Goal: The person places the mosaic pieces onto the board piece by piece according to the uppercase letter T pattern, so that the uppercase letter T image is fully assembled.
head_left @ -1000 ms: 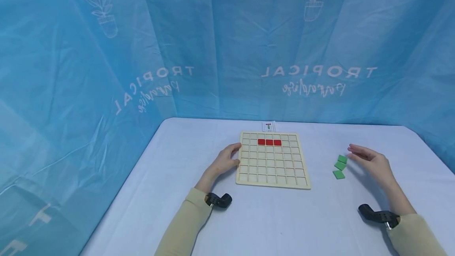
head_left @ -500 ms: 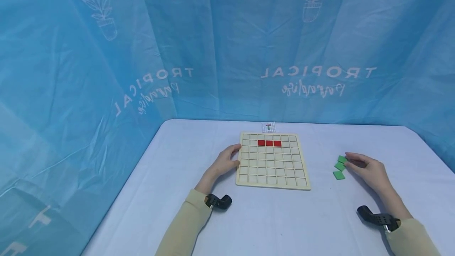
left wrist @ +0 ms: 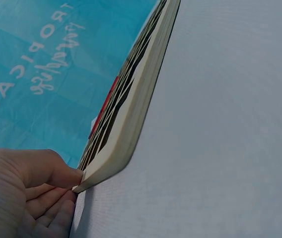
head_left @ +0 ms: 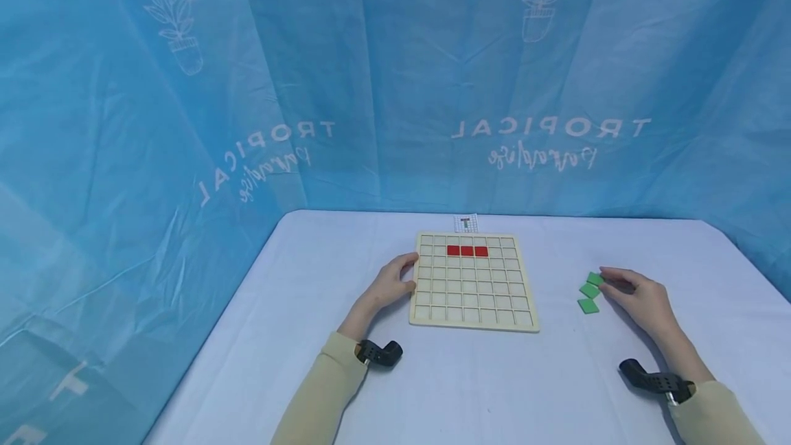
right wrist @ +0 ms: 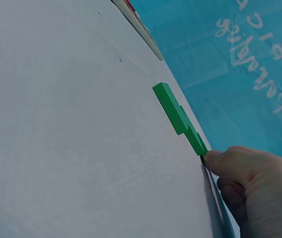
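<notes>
A pale grid board (head_left: pixel 469 304) lies on the white table, with three red tiles (head_left: pixel 467 251) side by side in one of its upper rows. My left hand (head_left: pixel 391 281) holds the board's left edge; in the left wrist view the thumb (left wrist: pixel 64 174) is at that edge and the other fingers are curled beside it. To the right of the board lie three square green tiles (head_left: pixel 588 306) in a loose line. At the farthest green tile (head_left: pixel 595 278) is my right hand (head_left: pixel 643 301), its thumb and forefinger pinching that tile's right side. The forefinger's tip is hidden in the right wrist view.
Behind the board lies a small printed card (head_left: pixel 466 223) with a coloured T pattern on a grid. A blue curtain (head_left: pixel 408 88) with white lettering hangs at the back and left of the white table (head_left: pixel 482 390). Each wrist bears a black camera mount (head_left: pixel 655 380).
My right hand has come down and left to the farthest green tile, with thumb and forefinger closing in. It barely moves in the last half second. The left hand stays at the board.
</notes>
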Available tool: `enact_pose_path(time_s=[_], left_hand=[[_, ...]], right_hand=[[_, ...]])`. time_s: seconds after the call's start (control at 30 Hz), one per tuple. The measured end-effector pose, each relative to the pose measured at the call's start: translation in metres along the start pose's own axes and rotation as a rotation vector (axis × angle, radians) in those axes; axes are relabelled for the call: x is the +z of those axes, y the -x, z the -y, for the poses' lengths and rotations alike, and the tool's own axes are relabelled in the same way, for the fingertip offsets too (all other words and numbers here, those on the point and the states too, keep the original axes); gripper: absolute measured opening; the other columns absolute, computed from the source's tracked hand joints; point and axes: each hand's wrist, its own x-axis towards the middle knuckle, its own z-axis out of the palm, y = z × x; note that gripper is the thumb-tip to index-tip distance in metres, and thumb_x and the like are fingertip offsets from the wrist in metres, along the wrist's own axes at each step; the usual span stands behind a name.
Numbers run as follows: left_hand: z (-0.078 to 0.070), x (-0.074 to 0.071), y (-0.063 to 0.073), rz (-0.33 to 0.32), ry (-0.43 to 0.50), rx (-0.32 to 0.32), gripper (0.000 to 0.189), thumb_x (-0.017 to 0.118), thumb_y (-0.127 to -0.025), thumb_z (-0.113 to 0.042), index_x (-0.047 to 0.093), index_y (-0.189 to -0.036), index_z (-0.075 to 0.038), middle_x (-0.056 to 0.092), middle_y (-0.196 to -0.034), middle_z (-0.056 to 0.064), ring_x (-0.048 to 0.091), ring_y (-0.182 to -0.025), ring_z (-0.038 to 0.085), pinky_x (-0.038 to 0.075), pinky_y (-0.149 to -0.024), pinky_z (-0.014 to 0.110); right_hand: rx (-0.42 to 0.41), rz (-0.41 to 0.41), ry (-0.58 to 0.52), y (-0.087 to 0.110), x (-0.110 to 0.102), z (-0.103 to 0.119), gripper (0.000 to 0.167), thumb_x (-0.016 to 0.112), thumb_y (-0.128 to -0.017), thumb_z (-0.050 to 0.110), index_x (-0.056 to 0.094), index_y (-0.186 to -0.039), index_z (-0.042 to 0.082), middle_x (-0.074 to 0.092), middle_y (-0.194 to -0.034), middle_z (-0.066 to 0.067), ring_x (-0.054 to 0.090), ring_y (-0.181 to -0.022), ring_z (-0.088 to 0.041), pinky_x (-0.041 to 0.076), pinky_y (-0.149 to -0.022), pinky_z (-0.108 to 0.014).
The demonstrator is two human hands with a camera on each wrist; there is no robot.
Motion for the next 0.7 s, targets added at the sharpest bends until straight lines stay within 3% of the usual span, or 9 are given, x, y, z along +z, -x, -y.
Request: enact_pose_path(time_s=[0.23,0.3,0.37,0.47,0.53,0.7], left_hand=[[0.000,0.000,0.001,0.005,0.002,-0.002,0.064,0.058,-0.082,0.004,0.036,-0.142,0.003,0.038,-0.145,0.016,0.033,-0.134,0.026,0.029,-0.111,0.032],[0.001,0.000,0.001,0.009,0.000,-0.009,0.064,0.058,-0.082,0.004,0.036,-0.142,0.002,0.038,-0.145,0.016,0.033,-0.134,0.026,0.029,-0.111,0.032],[0.001,0.001,0.002,0.012,-0.004,-0.012,0.064,0.058,-0.082,0.004,0.036,-0.142,0.003,0.038,-0.145,0.016,0.034,-0.134,0.025,0.030,-0.111,0.031],[0.000,0.001,0.001,0.012,-0.004,-0.007,0.064,0.058,-0.082,0.005,0.035,-0.142,0.003,0.038,-0.145,0.016,0.034,-0.134,0.025,0.030,-0.111,0.031],[0.001,0.001,0.001,0.010,-0.005,-0.001,0.064,0.058,-0.082,0.005,0.035,-0.142,0.003,0.037,-0.145,0.016,0.034,-0.134,0.026,0.030,-0.111,0.031],[0.000,0.000,-0.001,0.002,0.002,0.006,0.064,0.058,-0.082,0.006,0.036,-0.142,0.003,0.037,-0.145,0.017,0.034,-0.134,0.026,0.030,-0.111,0.031]], right_hand=[[0.060,-0.053,-0.055,-0.003,-0.014,0.010,0.043,0.063,-0.091,0.027,0.059,-0.125,0.001,0.061,-0.119,-0.021,0.054,-0.109,-0.039,0.045,-0.089,-0.056],[0.082,-0.065,-0.064,-0.003,-0.019,0.015,0.046,0.062,-0.091,0.032,0.059,-0.127,0.004,0.060,-0.121,-0.019,0.056,-0.110,-0.025,0.047,-0.092,-0.047],[0.100,-0.080,-0.086,-0.003,-0.027,0.021,0.048,0.063,-0.090,0.034,0.058,-0.128,0.006,0.060,-0.122,-0.017,0.056,-0.107,-0.012,0.049,-0.092,-0.031],[0.094,-0.107,-0.145,-0.007,-0.039,0.033,0.048,0.064,-0.089,0.033,0.059,-0.129,0.006,0.063,-0.120,-0.008,0.050,-0.100,0.009,0.044,-0.083,-0.006],[0.078,-0.116,-0.174,-0.013,-0.045,0.041,0.048,0.065,-0.089,0.032,0.059,-0.128,0.006,0.063,-0.119,-0.007,0.049,-0.099,0.012,0.040,-0.076,0.001],[0.038,-0.096,-0.190,-0.031,-0.045,0.061,0.048,0.065,-0.089,0.033,0.059,-0.129,0.007,0.062,-0.121,-0.012,0.046,-0.099,0.014,0.038,-0.076,0.002]])
